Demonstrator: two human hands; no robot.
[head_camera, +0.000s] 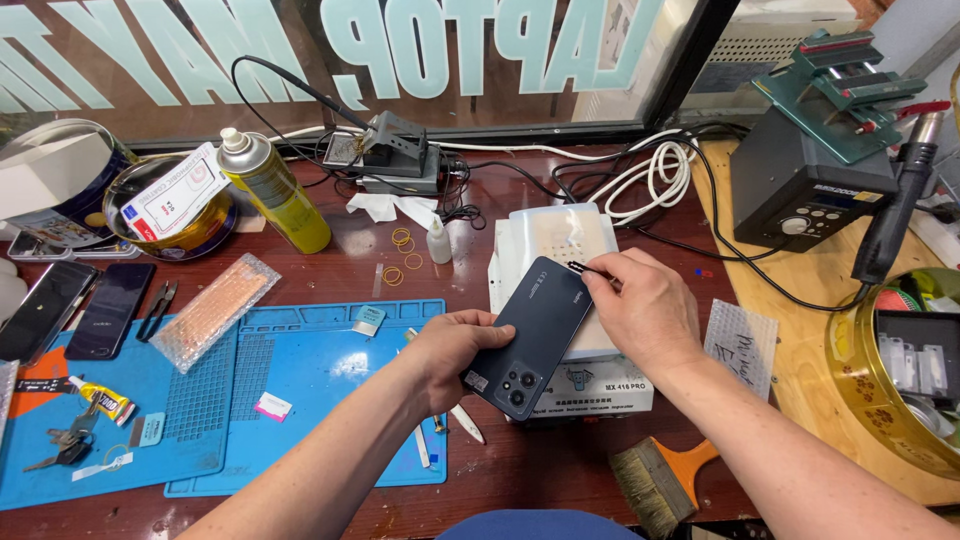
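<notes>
Phone: dark smartphone (535, 335), back side up, camera cluster toward the wearer, lying tilted over a white heating plate unit (560, 250) at mid-bench.
Left hand: left hand (452, 350) closed around the phone's lower end, fingers wrapped over the edge near the cameras.
Right hand: right hand (645, 305) pinched shut on a thin dark tool (580, 268); tool tip touches the phone's upper right corner.
Phone vs hands: between the two hands, left hand below it, right hand just beside its top edge.
Mat: blue work mat (300, 380) left of the phone, small parts scattered on it.
Round tin, right: gold-rimmed tin (860, 390) holding a dark tray with pale rectangular pieces.
Round tin, left rear: gold tin (190, 235) with a white card lying across its top; contents cannot be made out.
Beside tin: yellow spray can (275, 195), upright.
Far left: two dark phones (75, 310) flat on the bench.
Front edge: brush (660, 480) with orange handle.
</notes>
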